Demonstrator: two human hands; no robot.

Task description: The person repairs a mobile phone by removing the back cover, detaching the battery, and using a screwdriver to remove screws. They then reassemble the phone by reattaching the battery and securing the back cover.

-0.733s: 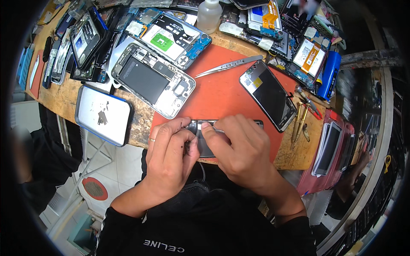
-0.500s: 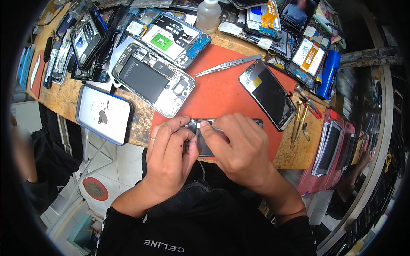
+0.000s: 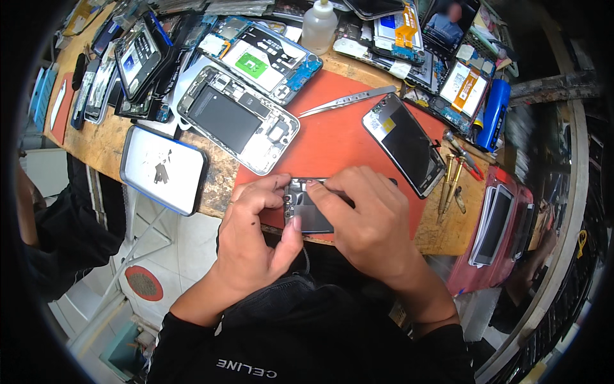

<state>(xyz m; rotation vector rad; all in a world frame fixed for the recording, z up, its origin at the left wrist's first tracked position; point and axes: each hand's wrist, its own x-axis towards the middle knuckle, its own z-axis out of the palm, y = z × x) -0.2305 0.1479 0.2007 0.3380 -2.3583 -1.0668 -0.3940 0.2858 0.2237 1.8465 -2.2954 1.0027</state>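
A dark phone part (image 3: 307, 217) lies on the orange mat (image 3: 332, 153) at the bench's front edge. My left hand (image 3: 258, 233) grips its left end with curled fingers and thumb. My right hand (image 3: 368, 227) holds it from the right, thumb pressed near its top edge, covering much of it. An open white phone body (image 3: 235, 121) sits beyond my left hand. Steel tweezers (image 3: 348, 96) and a detached screen (image 3: 403, 146) lie beyond my right hand. A blue-rimmed tray (image 3: 163, 169) with small dark bits is at the left.
Opened phones (image 3: 265, 61) crowd the back, beside a plastic bottle (image 3: 318, 29). Gold screwdrivers (image 3: 451, 189), red-handled pliers (image 3: 472, 163) and a blue cylinder (image 3: 495, 118) are at the right, near a red case (image 3: 511, 237). Another person (image 3: 67, 243) is at the far left.
My left fingers and thumb have shifted and opened slightly, uncovering more of the part's left end. My right hand remains on it. The view has shifted slightly.
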